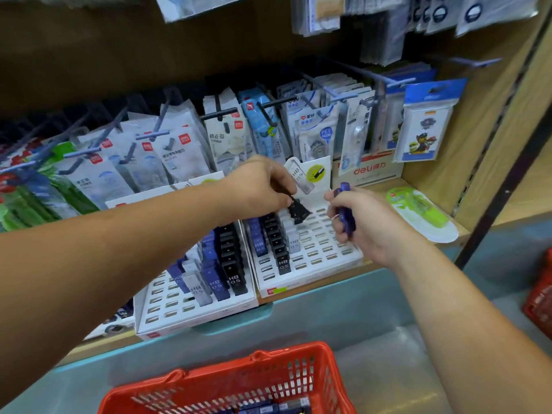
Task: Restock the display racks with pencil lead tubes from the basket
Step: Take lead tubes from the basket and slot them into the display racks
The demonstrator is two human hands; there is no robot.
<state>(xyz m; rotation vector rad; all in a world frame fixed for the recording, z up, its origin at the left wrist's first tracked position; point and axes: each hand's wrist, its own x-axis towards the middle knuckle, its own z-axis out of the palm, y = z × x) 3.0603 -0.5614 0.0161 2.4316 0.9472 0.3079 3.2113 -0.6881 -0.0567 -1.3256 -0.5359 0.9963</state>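
Observation:
Two white slotted display racks stand side by side on the shelf, the left rack [167,312] and the right rack [322,252]. Both hold rows of blue, black and clear HB 0.5 lead tubes. My left hand [260,186] pinches black lead tubes [298,212] just above the back of the right rack. My right hand [358,222] grips a bunch of blue lead tubes [346,210] over the same rack's right side. A red basket [325,372] sits below at the bottom edge, with several tubes lying in it.
Packaged correction tapes hang on pegs [155,134] behind and above the racks. A green correction tape pack [424,213] lies on the shelf to the right. A second red basket [540,297] shows at the right edge. A teal ledge [358,300] runs in front of the shelf.

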